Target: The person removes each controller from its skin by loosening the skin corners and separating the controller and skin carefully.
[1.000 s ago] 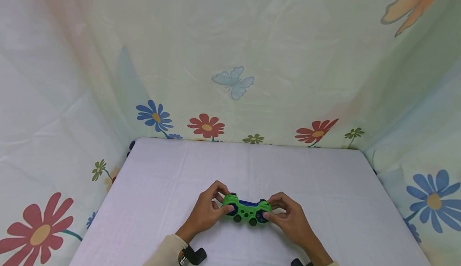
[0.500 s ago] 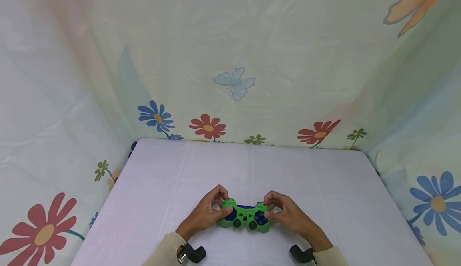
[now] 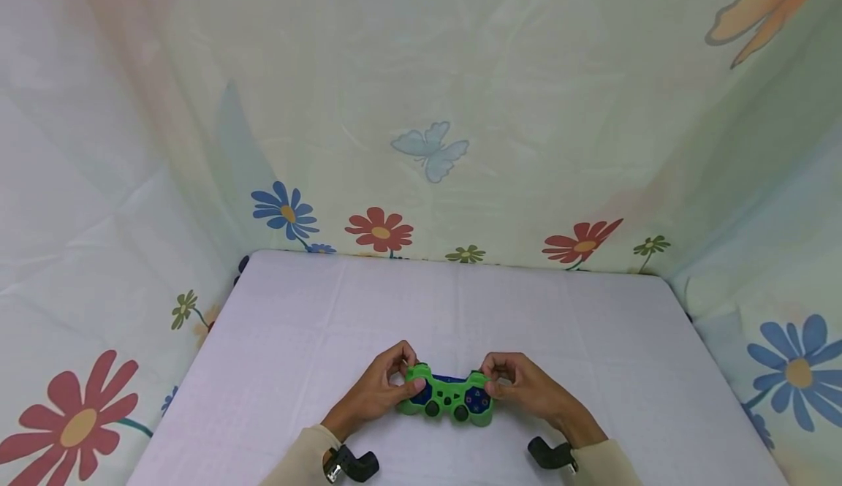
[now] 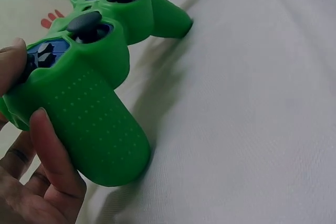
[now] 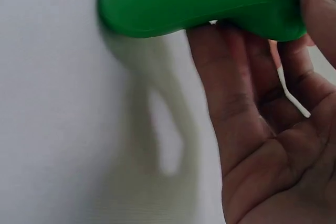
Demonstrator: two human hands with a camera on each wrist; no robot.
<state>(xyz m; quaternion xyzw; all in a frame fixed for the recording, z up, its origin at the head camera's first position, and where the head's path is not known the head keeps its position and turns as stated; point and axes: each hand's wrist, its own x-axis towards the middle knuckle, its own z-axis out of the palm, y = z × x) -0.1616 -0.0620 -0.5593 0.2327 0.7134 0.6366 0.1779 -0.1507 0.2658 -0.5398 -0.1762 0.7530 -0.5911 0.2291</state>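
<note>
A green game controller (image 3: 442, 389) with blue button faces and black thumbsticks is between both hands near the front of the table. My left hand (image 3: 380, 389) grips its left side, thumb by the direction buttons and fingers curled behind. At the opposite side my right hand (image 3: 526, 389) pinches the upper corner between thumb and fingers. In the left wrist view, the dotted grip of the controller (image 4: 100, 124) reaches down close to the cloth; whether it touches is hard to tell. Only one green handle (image 5: 205, 3) shows in the right wrist view, above the right hand's fingers.
A white cloth covers the table (image 3: 454, 310). Fabric walls with printed flowers and butterflies (image 3: 430, 151) stand at the back and both sides. Black wrist-worn devices (image 3: 552, 454) sit on both wrists, below light sleeves.
The controller has tilted so its top face and handles show more, and it has come slightly nearer. My right hand has shifted left with it; during the last half second little moves.
</note>
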